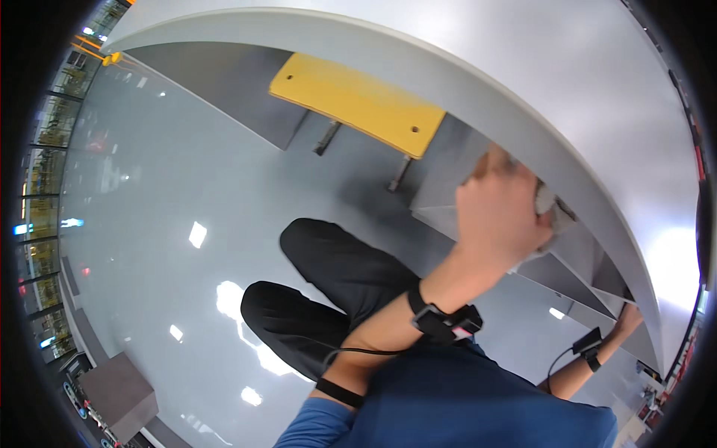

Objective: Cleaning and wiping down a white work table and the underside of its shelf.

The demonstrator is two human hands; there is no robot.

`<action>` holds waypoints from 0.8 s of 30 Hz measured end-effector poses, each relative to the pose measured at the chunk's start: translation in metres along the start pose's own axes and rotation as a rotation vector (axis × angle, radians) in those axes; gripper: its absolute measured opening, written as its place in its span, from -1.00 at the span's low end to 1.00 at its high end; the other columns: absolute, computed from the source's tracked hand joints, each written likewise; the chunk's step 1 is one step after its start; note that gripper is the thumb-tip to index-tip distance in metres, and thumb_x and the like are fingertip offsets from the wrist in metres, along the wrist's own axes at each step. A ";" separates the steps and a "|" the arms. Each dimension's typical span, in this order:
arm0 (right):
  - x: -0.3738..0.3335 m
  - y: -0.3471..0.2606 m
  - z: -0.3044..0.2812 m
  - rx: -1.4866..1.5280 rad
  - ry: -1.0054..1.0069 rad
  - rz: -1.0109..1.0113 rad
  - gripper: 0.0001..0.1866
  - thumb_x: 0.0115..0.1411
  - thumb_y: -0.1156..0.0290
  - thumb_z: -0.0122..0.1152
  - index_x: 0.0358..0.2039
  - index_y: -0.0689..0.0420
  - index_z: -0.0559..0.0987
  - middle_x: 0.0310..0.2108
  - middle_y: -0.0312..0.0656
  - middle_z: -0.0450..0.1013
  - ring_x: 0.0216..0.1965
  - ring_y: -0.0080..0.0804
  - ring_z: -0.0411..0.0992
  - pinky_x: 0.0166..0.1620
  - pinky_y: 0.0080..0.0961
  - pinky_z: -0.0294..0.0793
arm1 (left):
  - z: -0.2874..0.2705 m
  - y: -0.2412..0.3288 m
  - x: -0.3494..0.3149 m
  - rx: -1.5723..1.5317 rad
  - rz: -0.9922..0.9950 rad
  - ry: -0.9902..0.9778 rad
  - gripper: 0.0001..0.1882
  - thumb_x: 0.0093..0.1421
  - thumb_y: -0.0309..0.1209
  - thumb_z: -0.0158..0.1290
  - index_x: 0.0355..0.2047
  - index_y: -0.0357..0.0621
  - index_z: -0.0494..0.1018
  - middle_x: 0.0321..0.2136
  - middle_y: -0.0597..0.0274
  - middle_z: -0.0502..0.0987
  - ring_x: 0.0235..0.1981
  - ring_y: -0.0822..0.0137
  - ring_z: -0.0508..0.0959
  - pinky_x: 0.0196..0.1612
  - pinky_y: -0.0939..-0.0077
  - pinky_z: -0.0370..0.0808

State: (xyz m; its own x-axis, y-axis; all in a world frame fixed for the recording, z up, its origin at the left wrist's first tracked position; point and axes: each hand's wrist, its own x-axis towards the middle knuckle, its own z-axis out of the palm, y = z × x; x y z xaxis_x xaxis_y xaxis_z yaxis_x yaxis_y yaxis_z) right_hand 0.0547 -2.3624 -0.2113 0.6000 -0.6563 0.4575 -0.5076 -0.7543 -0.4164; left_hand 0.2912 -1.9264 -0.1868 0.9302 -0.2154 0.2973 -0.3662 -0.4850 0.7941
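My left hand is under the curved edge of the white tabletop, its fingers closed round a crumpled greyish-white thing that looks like a cloth. Motion blurs the fingers and much of what they hold. Grey panels of the table's underside lie close beside this hand. Farther right, my right hand is raised to the table's edge. That edge and the panel hide most of its fingers, so I cannot see whether it grips anything.
A yellow board with two dark metal brackets hangs under the table, left of my left hand. My bent knees are below it, over the shiny grey floor. A brown-grey box stands at the lower left.
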 end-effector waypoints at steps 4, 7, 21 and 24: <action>0.007 0.015 0.004 -0.003 0.000 -0.025 -0.49 0.18 0.19 0.11 0.03 0.29 0.47 0.02 0.11 0.43 0.10 -0.02 0.36 0.16 -0.26 0.27 | -0.002 -0.008 0.000 -0.077 0.033 0.114 -0.74 -0.26 -0.33 0.19 -0.48 -0.12 0.52 -0.59 0.15 0.48 -0.55 0.02 0.52 -0.56 0.27 0.46; 0.005 0.030 0.003 -0.024 0.005 -0.009 -0.47 0.18 0.17 0.11 0.05 0.29 0.46 0.03 0.11 0.43 0.11 -0.02 0.35 0.16 -0.26 0.26 | -0.010 -0.007 0.003 -0.190 0.125 0.137 -0.68 -0.21 -0.35 0.19 -0.37 -0.17 0.51 -0.43 0.01 0.52 -0.40 -0.04 0.53 -0.40 0.17 0.50; 0.030 0.131 0.023 -0.443 -0.060 0.069 -0.37 0.21 0.00 -0.03 0.15 0.19 0.38 0.17 0.07 0.31 0.25 -0.04 0.20 0.26 -0.28 0.12 | 0.052 -0.080 0.165 -0.941 0.059 -0.364 -0.65 0.26 -0.20 -0.08 -0.10 -0.18 0.45 -0.17 0.10 0.54 -0.14 0.18 0.51 -0.05 0.30 0.44; 0.033 0.123 0.010 -0.517 -0.039 0.064 -0.31 0.19 -0.07 -0.07 0.19 0.17 0.33 0.16 0.10 0.31 0.24 0.01 0.20 0.25 -0.27 0.15 | 0.076 -0.079 0.187 -1.166 -0.090 -0.409 -0.64 0.27 -0.18 -0.09 -0.09 -0.17 0.45 -0.17 0.13 0.54 -0.14 0.20 0.51 -0.06 0.31 0.44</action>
State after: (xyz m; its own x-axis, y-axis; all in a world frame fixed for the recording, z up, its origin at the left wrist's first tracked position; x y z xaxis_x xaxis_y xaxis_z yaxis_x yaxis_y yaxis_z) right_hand 0.0182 -2.4768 -0.2549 0.5753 -0.7077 0.4102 -0.7771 -0.6293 0.0041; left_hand 0.4919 -1.9925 -0.2344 0.7974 -0.5705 0.1968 0.1357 0.4872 0.8627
